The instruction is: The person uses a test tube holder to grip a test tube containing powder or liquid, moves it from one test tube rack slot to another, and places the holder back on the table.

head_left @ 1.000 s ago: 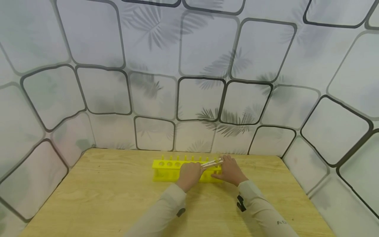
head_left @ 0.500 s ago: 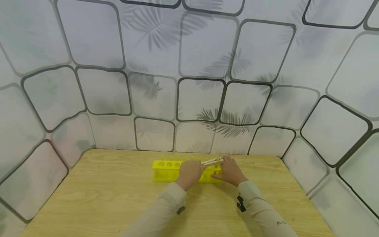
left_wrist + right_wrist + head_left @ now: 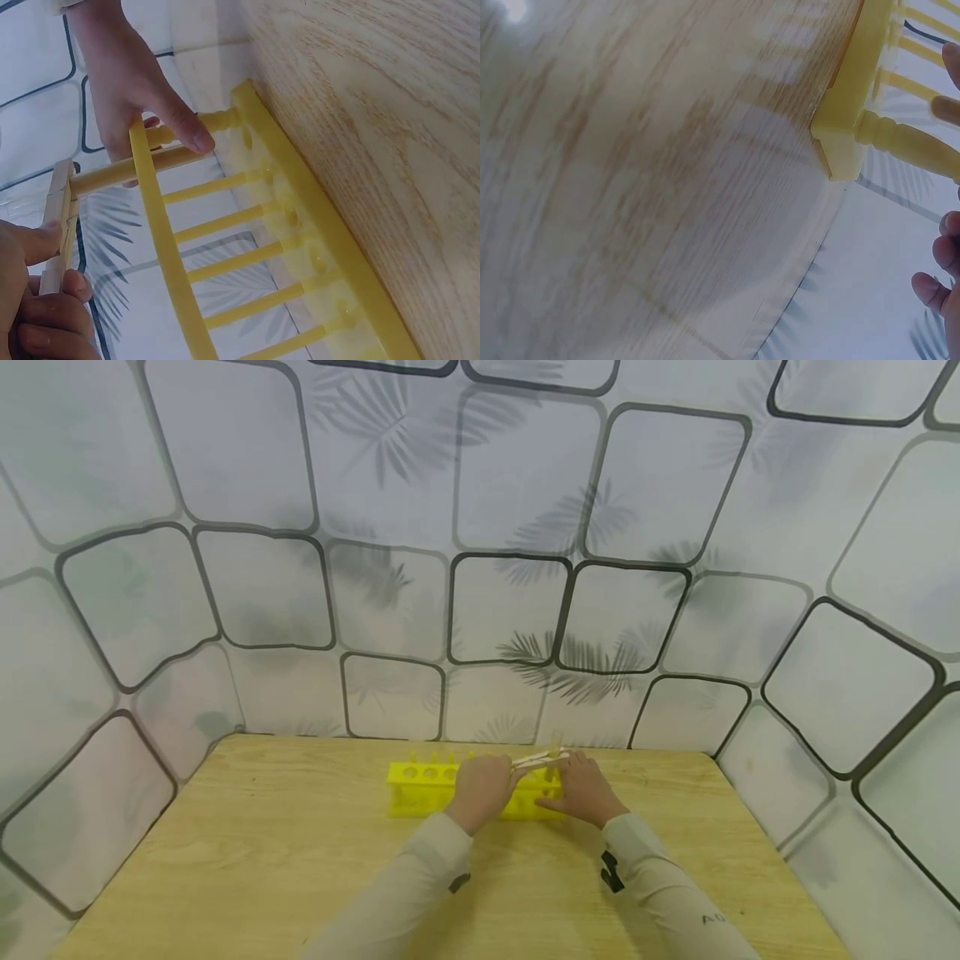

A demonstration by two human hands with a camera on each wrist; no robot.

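My left hand (image 3: pixel 482 789) holds a wooden test tube clamp (image 3: pixel 536 761), also seen in the left wrist view, where thumb and fingers pinch its wooden arms (image 3: pixel 56 199). The clamp's far end grips a test tube (image 3: pixel 105 174) that looks brownish. This tube passes through the end hole of a yellow test tube rack (image 3: pixel 420 793), and its rounded bottom (image 3: pixel 946 109) stands off the rack's base. My right hand (image 3: pixel 587 789) grips the rack's right end, thumb in front below the top plate and fingers above. Part of the rack is hidden behind the left hand.
The rack stands toward the back of a light wooden table (image 3: pixel 285 835). Its other visible holes (image 3: pixel 430 772) hold no tubes, and a row of pegs lines its rear edge. A patterned curtain (image 3: pixel 390 602) surrounds the table's back and sides.
The test tube has risen a little through the rack's end hole, with the clamp and left hand moving slightly up. The right hand and rack have stayed nearly in place.
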